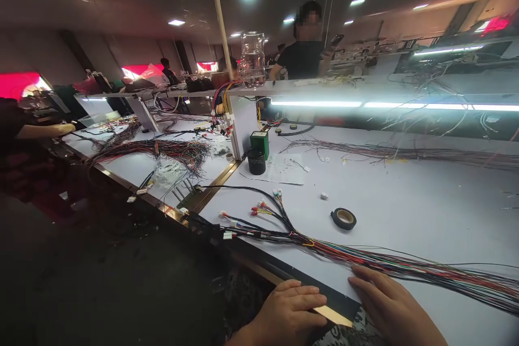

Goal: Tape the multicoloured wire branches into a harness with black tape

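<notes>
My left hand rests on the dark front edge of the white workbench, fingers stretched flat and holding nothing. My right hand lies flat on the bench top, fingertips just short of a long bundle of coloured wires. That harness runs from the right edge leftwards and fans out into branches ending in small white and red connectors. A roll of black tape lies flat beyond the harness, apart from both hands.
A black cup and green box stand by a white post, with a paper sheet beside them. More wire bundles lie farther back and on the left bench. A person stands behind the shelf; another person's arm reaches in at left.
</notes>
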A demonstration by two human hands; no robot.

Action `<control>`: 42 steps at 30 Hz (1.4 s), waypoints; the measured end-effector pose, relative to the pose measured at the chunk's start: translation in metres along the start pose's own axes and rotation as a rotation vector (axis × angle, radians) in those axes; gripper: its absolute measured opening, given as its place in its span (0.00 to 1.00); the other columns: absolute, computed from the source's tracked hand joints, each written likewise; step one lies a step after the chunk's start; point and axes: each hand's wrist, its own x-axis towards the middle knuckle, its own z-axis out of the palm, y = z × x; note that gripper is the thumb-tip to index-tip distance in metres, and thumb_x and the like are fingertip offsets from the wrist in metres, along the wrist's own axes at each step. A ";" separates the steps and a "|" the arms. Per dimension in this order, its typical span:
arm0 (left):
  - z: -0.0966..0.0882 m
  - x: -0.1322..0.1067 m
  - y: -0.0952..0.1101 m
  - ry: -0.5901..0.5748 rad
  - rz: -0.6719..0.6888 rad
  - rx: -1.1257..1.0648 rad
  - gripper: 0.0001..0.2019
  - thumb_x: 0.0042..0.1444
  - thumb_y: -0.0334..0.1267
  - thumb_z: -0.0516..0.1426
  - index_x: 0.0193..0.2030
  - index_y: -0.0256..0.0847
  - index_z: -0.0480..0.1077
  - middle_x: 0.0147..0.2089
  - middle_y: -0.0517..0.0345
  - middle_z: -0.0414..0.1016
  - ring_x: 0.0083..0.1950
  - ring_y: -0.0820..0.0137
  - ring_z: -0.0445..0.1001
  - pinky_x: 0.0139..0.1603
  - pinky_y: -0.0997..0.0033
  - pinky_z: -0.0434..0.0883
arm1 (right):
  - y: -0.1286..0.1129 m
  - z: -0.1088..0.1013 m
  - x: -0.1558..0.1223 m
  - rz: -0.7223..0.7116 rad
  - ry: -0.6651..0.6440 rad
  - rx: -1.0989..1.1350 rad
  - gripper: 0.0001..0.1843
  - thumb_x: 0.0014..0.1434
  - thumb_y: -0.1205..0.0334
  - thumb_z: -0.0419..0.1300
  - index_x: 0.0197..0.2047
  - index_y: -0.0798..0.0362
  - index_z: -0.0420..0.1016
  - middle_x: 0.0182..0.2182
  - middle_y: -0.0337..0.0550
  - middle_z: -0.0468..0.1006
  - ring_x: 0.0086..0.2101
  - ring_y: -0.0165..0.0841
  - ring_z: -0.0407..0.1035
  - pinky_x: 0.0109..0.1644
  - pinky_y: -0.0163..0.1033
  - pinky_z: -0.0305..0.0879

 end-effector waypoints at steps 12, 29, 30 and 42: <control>0.000 0.001 0.000 0.139 0.012 -0.029 0.06 0.60 0.38 0.56 0.41 0.48 0.74 0.52 0.66 0.77 0.57 0.77 0.71 0.67 0.76 0.51 | 0.003 0.001 -0.002 0.015 -0.072 0.033 0.16 0.66 0.54 0.49 0.50 0.44 0.75 0.53 0.46 0.73 0.49 0.43 0.70 0.48 0.51 0.73; -0.008 0.006 0.007 0.146 0.002 -0.043 0.08 0.62 0.36 0.54 0.40 0.46 0.74 0.51 0.62 0.78 0.55 0.75 0.73 0.63 0.72 0.59 | -0.003 -0.002 0.001 0.042 -0.074 0.045 0.15 0.67 0.54 0.50 0.49 0.44 0.75 0.53 0.47 0.73 0.49 0.43 0.70 0.49 0.50 0.71; -0.013 0.008 0.009 0.119 0.005 -0.041 0.08 0.62 0.35 0.53 0.41 0.45 0.74 0.51 0.61 0.78 0.56 0.74 0.73 0.62 0.71 0.60 | -0.003 -0.003 0.000 0.035 -0.072 0.043 0.14 0.67 0.55 0.50 0.50 0.44 0.75 0.53 0.47 0.73 0.49 0.43 0.70 0.49 0.50 0.71; -0.046 0.079 -0.020 -0.025 -0.090 0.206 0.18 0.65 0.31 0.46 0.59 0.39 0.66 0.60 0.49 0.69 0.62 0.64 0.65 0.62 0.57 0.64 | -0.022 -0.002 0.070 0.070 -0.065 -0.006 0.18 0.63 0.59 0.57 0.56 0.52 0.69 0.49 0.49 0.73 0.49 0.45 0.66 0.54 0.52 0.63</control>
